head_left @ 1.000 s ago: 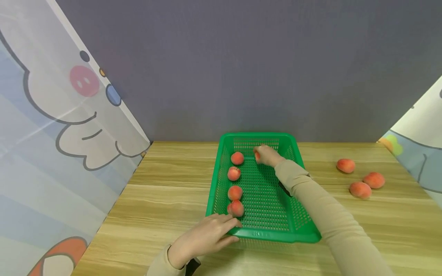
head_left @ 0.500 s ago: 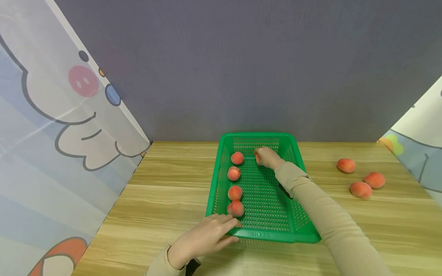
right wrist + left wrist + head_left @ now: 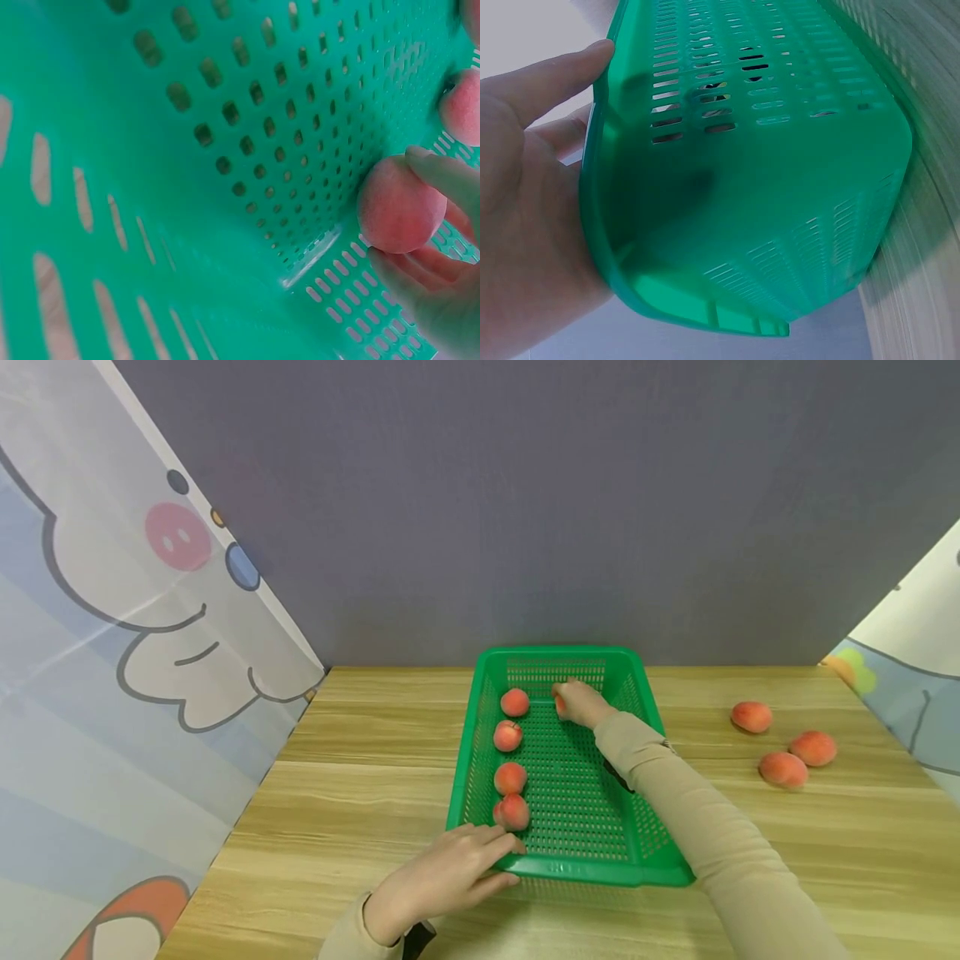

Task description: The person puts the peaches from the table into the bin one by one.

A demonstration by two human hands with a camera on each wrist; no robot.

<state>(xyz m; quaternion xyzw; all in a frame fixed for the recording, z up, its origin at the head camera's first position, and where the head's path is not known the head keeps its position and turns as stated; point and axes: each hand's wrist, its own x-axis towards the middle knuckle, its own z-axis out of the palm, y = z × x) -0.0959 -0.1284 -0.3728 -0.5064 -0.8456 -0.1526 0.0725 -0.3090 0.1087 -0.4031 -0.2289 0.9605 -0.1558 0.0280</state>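
Note:
A green plastic basket (image 3: pixel 551 867) with slotted walls stands on the wooden table. My left hand (image 3: pixel 453 872) holds its near left corner, thumb on the outer side of the rim and fingers over it, as the left wrist view also shows. Inside, near the far wall, my right hand (image 3: pixel 583 702) holds a peach (image 3: pixel 401 204) between thumb and fingers, close to the basket floor. In the head view the hand mostly covers that fruit. Several other peaches line the basket's left side, among them a far one (image 3: pixel 515 702) and a near one (image 3: pixel 514 812).
To the right of the basket, three peaches lie on the table: one farther back (image 3: pixel 752 717) and two close together, a left one (image 3: pixel 783 770) and a right one (image 3: pixel 813 748). A grey wall (image 3: pixel 570 527) rises behind the table (image 3: pixel 360 793). Printed cloth (image 3: pixel 90 693) hangs at the left.

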